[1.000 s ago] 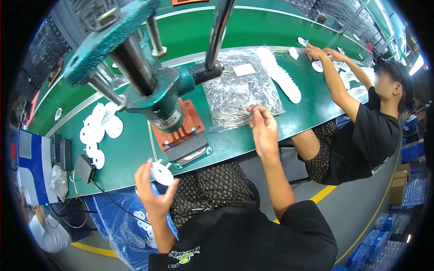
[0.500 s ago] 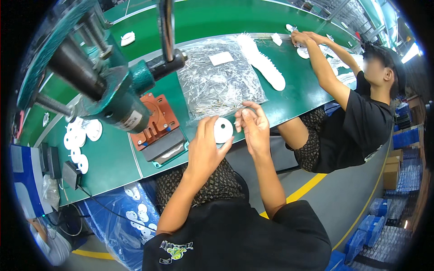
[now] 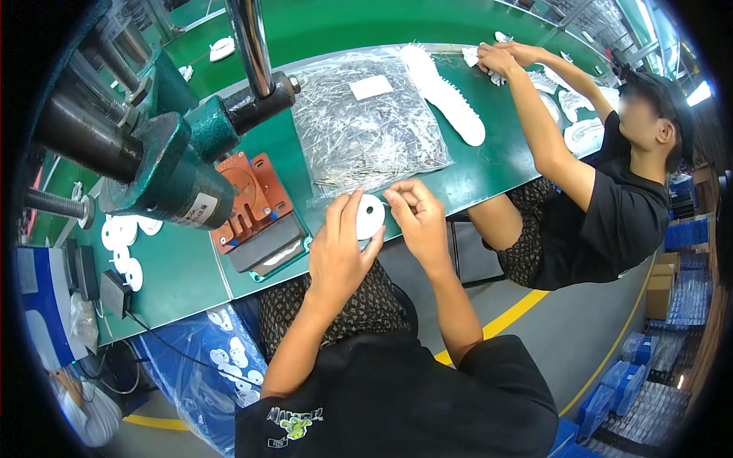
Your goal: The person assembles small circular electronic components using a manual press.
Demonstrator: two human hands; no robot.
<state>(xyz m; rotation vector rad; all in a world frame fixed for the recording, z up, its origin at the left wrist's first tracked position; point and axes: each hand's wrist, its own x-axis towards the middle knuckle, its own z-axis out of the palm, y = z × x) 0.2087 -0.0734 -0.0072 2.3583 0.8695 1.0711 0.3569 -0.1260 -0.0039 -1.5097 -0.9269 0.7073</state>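
Nearest is the person's black shirt point(image 3: 397, 397), with patterned shorts point(image 3: 347, 313) beyond it. Above the shorts, at the front edge of the worktop point(image 3: 183, 294), the left hand point(image 3: 334, 240) holds a white disc point(image 3: 372, 223) by its edges, thumb below and fingers above, so that its flat face and a dark round hole near the top show. The right hand point(image 3: 422, 229) is just beside the disc's right edge, its fingers curled and thumb and forefinger drawn narrowly together; whether something thin sits between them I cannot tell. Down to the left, below the worktop, a blue plastic sheet point(image 3: 183, 382) carries several loose white discs point(image 3: 238, 353). On the worktop left of the hands, a dark block point(image 3: 267, 243) lies next to an orange-red fixture point(image 3: 263, 191), under the green press point(image 3: 168, 168). More white pieces point(image 3: 134, 275) lie near the left end. Behind the hands rests a clear bag point(image 3: 366, 130) filled with thin metal pins, a blank-looking white label on it, and just beside it a long white strip point(image 3: 450, 99) with toothed edges. Farther right, a seated co-worker point(image 3: 603, 214) has both hands at small white parts. Across the far green surface lies another white piece point(image 3: 222, 49).
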